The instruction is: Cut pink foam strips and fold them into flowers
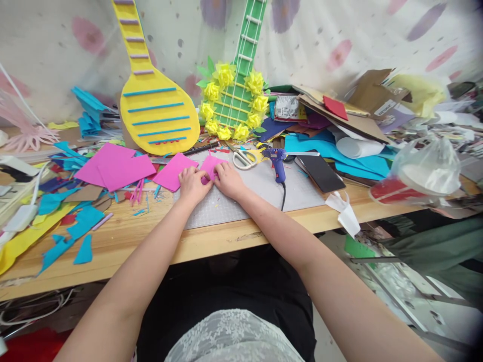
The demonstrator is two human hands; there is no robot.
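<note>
My left hand point(194, 185) and my right hand point(228, 180) meet over the grey cutting mat point(241, 203). Between them is a piece of pink craft paper point(210, 162), its near edge rolled or folded under my fingers. Both hands pinch that edge, thumbs close together. Just left of my left hand lies a pink sheet point(174, 171), and farther left are more overlapping pink sheets point(113, 168). Beyond my right hand rest scissors point(244, 160) with pale handles and a purple glue gun point(278, 163).
A yellow paper guitar point(158, 108) and a green one with yellow flowers point(236, 105) lean at the back. Blue scraps point(85, 221) litter the left. A dark phone point(320, 171), stacked cardboard and a bagged red-and-white tub point(411, 176) are on the right.
</note>
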